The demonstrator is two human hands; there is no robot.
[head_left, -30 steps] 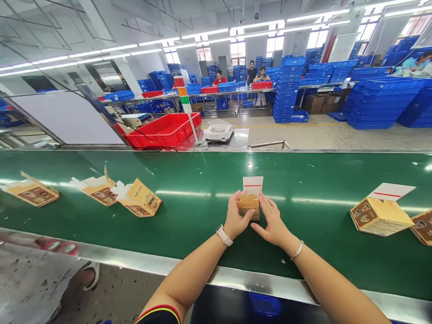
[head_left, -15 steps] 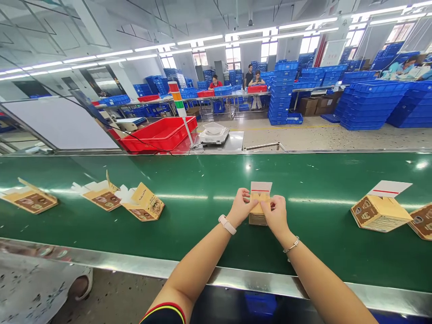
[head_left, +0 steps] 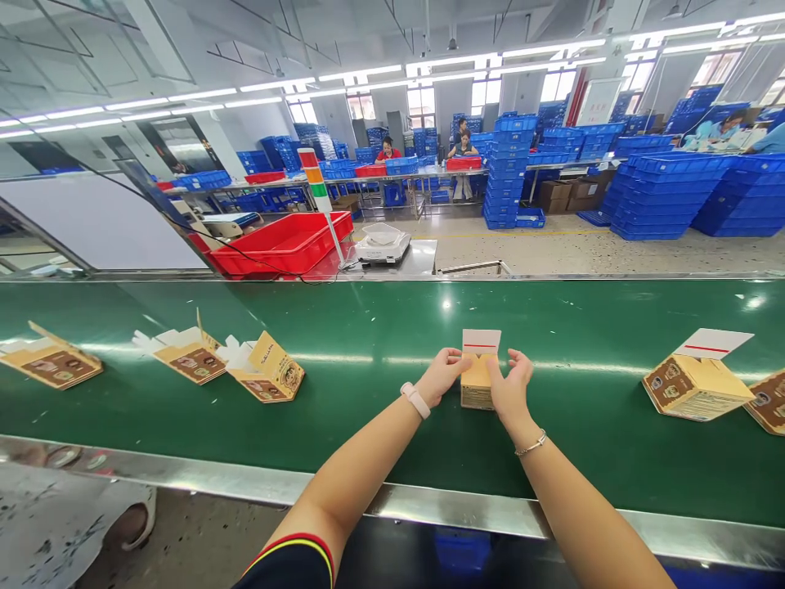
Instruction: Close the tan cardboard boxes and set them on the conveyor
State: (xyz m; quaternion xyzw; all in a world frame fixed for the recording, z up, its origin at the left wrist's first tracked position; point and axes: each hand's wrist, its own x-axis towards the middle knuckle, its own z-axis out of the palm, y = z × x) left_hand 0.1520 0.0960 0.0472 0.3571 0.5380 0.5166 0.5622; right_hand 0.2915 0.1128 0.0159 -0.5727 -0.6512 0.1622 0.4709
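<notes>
Near the left end of the smooth, matte green conveyor belt [head_left: 374, 433], toward its far edge, lies a flattened yellow printed cardboard carton [head_left: 52, 367] with a brown panel. Just right of it, a second yellow carton [head_left: 190, 362] has a pointed flap standing up and crisp white paper tabs at one end. Almost touching those tabs, a third yellow carton [head_left: 266, 368] lies at a slant, its glossy card folded into angular planes.

At the belt's middle, the left hand [head_left: 440, 378] is open, its slim fingers reaching toward the upper left corner of a small, upright-looking yellow cardboard box [head_left: 477, 384]. A white strap watch band [head_left: 415, 400] circles that wrist. A white card with a thin red line [head_left: 482, 342] rises from the box's far end. The right hand [head_left: 512, 386] is also open, with fingers spread and its lower edge beside the box's right side; a thin silver bracelet [head_left: 531, 445] hangs at the wrist. Neither hand clearly grips the box, and the gap between the hands is narrow.

Well right, a boxy yellow carton [head_left: 696, 388] with a matching white card [head_left: 713, 343] sits near the far edge, and a brown-printed carton [head_left: 771, 401] is cut off at the right border.
</notes>
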